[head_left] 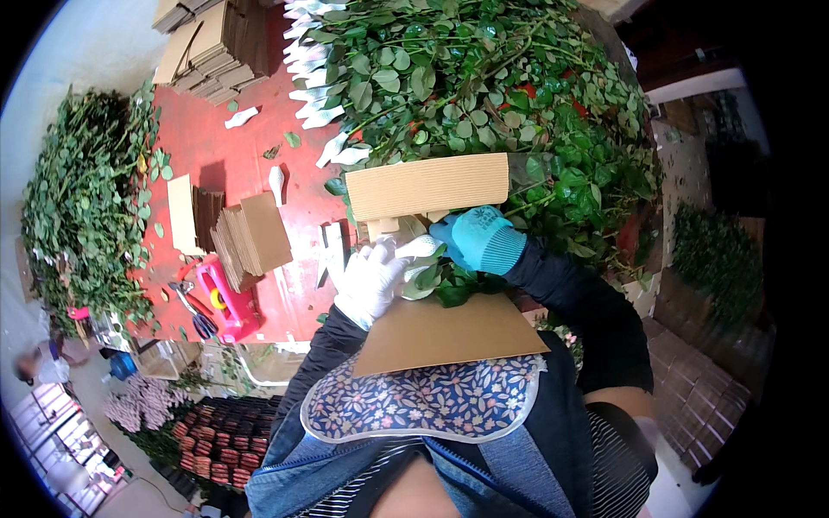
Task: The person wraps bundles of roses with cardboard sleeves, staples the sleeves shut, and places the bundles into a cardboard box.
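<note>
A rose with its bud in a white net sleeve (419, 248) lies between my two gloved hands, just short of a corrugated cardboard sheet. In a white glove, my left hand (370, 283) closes its fingertips on the sleeved bud from the left. My right hand (480, 239), in a teal glove, is curled at the rose's stem side; its fingers partly hide the stem. Green leaves (451, 289) hang below the bud. The corrugated cardboard sheet (427, 187) stands up just beyond both hands. A flat brown cardboard sheet (449, 337) lies in front of my floral apron.
Leafy rose stems with white-sleeved heads (321, 116) cover the far right of the red table (289, 306). Left are folded cardboard pieces (250, 237), a pink tape dispenser (229, 302) and pruning shears (199, 315). A taller cardboard stack (211, 56) stands behind.
</note>
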The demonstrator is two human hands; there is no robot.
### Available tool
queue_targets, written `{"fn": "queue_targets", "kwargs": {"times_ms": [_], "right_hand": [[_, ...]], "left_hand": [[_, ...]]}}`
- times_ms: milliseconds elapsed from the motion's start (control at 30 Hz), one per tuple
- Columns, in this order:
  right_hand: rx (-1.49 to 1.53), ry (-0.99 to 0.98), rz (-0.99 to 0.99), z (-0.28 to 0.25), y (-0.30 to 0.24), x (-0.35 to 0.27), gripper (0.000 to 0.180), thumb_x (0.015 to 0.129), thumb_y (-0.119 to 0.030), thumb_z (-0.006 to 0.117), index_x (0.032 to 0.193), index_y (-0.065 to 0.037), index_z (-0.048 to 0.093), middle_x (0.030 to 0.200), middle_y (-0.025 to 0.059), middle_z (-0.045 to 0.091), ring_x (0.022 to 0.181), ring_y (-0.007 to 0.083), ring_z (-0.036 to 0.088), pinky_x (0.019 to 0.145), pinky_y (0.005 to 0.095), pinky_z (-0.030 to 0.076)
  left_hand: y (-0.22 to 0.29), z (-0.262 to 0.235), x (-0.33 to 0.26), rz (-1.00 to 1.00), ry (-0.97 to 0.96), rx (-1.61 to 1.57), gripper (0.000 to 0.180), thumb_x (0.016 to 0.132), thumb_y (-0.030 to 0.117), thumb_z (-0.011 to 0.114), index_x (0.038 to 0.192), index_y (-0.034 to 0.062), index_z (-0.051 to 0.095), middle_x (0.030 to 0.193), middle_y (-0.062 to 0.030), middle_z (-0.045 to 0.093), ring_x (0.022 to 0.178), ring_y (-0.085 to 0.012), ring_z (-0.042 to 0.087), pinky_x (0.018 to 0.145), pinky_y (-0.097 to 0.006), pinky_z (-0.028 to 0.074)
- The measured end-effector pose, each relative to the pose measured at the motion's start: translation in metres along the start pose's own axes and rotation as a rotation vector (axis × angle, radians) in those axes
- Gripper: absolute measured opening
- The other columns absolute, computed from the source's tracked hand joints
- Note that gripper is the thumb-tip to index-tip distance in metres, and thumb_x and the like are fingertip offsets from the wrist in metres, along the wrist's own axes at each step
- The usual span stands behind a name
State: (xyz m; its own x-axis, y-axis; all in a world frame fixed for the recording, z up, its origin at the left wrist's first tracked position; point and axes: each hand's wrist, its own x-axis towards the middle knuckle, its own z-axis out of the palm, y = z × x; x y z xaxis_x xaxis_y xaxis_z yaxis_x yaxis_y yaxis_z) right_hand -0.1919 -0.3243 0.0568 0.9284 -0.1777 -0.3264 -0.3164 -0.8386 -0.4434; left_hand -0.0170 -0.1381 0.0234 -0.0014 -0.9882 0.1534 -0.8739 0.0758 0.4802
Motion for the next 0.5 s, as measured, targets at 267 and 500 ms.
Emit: {"fn": "queue_targets", "kwargs": {"times_ms": [267, 500], "right_hand": [[0.018, 0.233, 0.046, 0.025, -0.001, 0.002, 0.025, 0.075, -0.016, 0.065, 0.098, -0.008, 0.059, 0.089, 0.016, 0.062, 0.078, 0.0378, 0.063, 0.067, 0.0515, 0.048], [-0.05, 0.175, 0.032, 0.024, -0.01, 0.002, 0.028, 0.077, -0.02, 0.064, 0.102, -0.008, 0.059, 0.089, 0.0138, 0.062, 0.078, 0.034, 0.064, 0.066, 0.0492, 0.049]], "left_hand": [[-0.009, 0.018, -0.015, -0.471, 0.14, -0.907, 0.034, 0.089, 0.005, 0.069, 0.12, 0.0041, 0.055, 0.097, -0.0066, 0.058, 0.085, -0.0162, 0.064, 0.075, -0.029, 0.056], [0.016, -0.007, 0.005, -0.837, 0.01, -1.394, 0.039, 0.085, 0.018, 0.077, 0.116, 0.0006, 0.061, 0.092, -0.0039, 0.062, 0.083, -0.0131, 0.064, 0.067, -0.027, 0.056]]}}
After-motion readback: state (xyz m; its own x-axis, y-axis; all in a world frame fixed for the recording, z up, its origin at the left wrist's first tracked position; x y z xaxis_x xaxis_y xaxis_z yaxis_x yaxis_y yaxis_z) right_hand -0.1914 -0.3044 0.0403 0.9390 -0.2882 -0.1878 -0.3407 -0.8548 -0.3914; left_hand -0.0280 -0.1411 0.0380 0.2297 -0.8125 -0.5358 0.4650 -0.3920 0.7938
